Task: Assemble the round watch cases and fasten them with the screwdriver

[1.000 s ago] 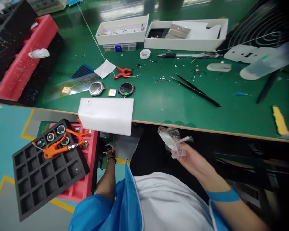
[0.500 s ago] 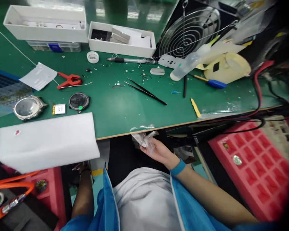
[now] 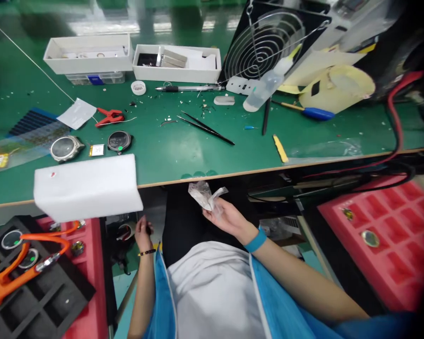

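Below the bench's front edge, my right hand [image 3: 228, 217] has its fingers closed on a crumpled clear plastic bag [image 3: 202, 194]. Lower on the left, beside my leg, my left hand [image 3: 143, 233] is curled, with a small dark spot at its fingers that I cannot make out. On the bench nearby lie a white foam sheet [image 3: 86, 186], a round black watch module [image 3: 119, 141] with a green dot, a small battery [image 3: 96, 150] and a silver watch case [image 3: 65, 148]. Black tweezers [image 3: 207, 128] rest farther in.
Two white boxes [image 3: 176, 73], a pen [image 3: 187, 88], a red clamp [image 3: 109, 117] and a fan [image 3: 263, 44] stand or lie toward the back. A squeeze bottle [image 3: 265, 89] leans near the fan. Pink compartment trays [image 3: 385, 235] flank me; a black foam tray [image 3: 53, 278] sits at left.
My left hand has come up into clearer view from low beside my leg. My right hand still holds the plastic bag below the bench edge. The camera view has shifted.
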Tool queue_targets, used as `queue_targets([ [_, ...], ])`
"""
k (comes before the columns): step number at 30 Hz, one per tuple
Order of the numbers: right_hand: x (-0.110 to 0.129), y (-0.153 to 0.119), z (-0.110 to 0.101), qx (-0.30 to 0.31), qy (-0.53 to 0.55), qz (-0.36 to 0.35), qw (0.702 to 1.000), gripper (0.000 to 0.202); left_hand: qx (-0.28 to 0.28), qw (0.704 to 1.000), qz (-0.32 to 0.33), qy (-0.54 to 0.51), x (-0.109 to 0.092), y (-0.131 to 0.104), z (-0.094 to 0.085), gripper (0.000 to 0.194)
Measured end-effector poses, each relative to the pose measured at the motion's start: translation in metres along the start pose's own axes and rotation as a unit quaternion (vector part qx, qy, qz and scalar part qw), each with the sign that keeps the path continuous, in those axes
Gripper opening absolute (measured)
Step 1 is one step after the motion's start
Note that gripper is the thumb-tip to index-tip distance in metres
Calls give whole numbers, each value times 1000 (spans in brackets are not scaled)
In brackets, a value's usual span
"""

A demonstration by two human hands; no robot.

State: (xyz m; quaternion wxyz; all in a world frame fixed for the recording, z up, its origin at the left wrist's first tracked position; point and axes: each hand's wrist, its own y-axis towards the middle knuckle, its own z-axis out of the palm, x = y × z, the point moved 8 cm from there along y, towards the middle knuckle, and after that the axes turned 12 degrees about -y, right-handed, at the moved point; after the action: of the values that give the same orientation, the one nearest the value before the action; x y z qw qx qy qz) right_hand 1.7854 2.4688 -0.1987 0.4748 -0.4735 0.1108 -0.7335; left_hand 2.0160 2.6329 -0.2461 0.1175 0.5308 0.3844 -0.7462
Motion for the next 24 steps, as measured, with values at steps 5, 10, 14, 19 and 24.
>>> queue_targets([
  [5, -4, -5, 16, 30, -38, -30, 998, 16, 122, 989, 62, 49, -41, -34, 79, 89],
  [10, 6, -21, 8, 7, -75, -112, 991, 26, 166, 975, 94, 113, -67, -41, 150, 78],
  [14, 13, -44, -11, -19, -80, -153, 985, 42, 176, 970, 78, 151, -67, -43, 174, 56],
  [19, 15, -73, -33, -5, -71, -146, 987, 68, 218, 942, 128, 220, -67, -50, 213, 32],
  [24, 19, -105, -96, -97, -51, -185, 977, 62, 371, 880, 103, 278, -41, -78, 290, 29],
])
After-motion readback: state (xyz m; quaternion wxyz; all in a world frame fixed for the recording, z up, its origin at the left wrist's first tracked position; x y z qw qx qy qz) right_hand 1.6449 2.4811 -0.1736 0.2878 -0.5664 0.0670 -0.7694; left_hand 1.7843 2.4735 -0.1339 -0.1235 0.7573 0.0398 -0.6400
